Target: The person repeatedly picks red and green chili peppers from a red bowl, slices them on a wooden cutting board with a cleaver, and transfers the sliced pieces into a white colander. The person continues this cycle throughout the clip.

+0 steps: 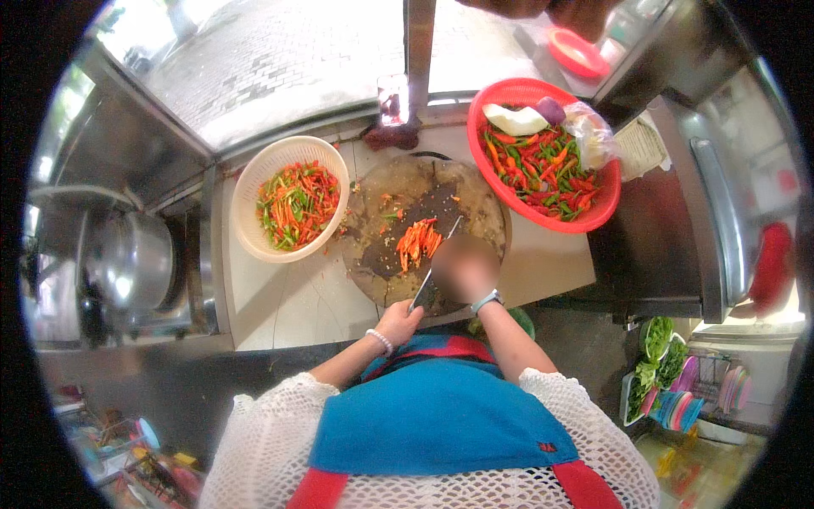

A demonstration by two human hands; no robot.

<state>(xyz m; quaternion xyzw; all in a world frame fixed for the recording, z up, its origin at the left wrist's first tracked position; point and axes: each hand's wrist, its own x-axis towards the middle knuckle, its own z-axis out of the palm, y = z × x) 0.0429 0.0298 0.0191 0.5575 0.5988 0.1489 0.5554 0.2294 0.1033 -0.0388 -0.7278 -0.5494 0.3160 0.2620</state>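
My left hand (400, 323), with a beaded bracelet at the wrist, grips the handle of a kitchen knife (421, 289) at the near edge of a round wooden chopping block (375, 280). The blade slants away to the right across the block. Just right of the blade is my right hand (465, 270), blurred, so its fingers and anything in them cannot be made out. Sliced red-orange chili peppers (418, 245) lie in a small pile left of the blade. Some chili scraps and seeds are scattered on the block.
A cream plastic basket (243, 223) of sliced chilies stands left of the block. At the back right, a red plastic basket (540, 223) holds whole chilies, a white piece of food, a purple onion and a plastic bag. A phone (393, 102) stands behind the block.
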